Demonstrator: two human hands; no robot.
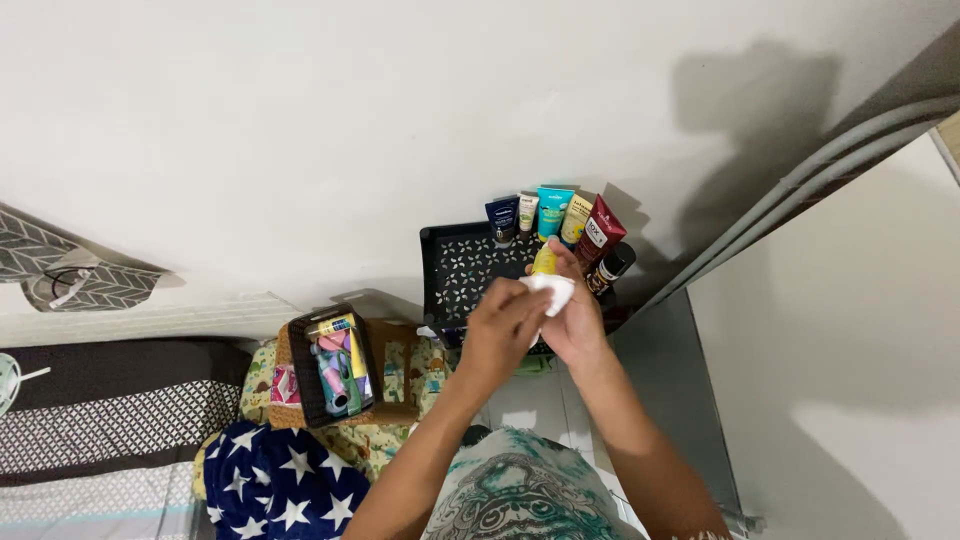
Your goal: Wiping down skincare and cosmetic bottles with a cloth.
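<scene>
My right hand (578, 318) grips a small yellow tube (545, 260), held upright over a black perforated tray (452, 270). My left hand (505, 325) presses a white cloth (552, 291) against the lower part of that tube. Both hands meet in front of the tray. Along the tray's far right edge stands a row of tubes: a dark blue one (502, 218), a small white one (527, 211), a teal one (553, 211), a yellow-brown one (577, 217) and a dark red one (601, 232). A dark bottle (611, 267) stands right of my hands.
A small dark basket (303, 375) holding several colourful items sits on a patterned cloth at the left. A blue star-printed fabric (275, 485) lies below it. A white wall fills the top, with grey pipes (800, 190) running diagonally at the right. A patterned mattress (100, 430) lies at far left.
</scene>
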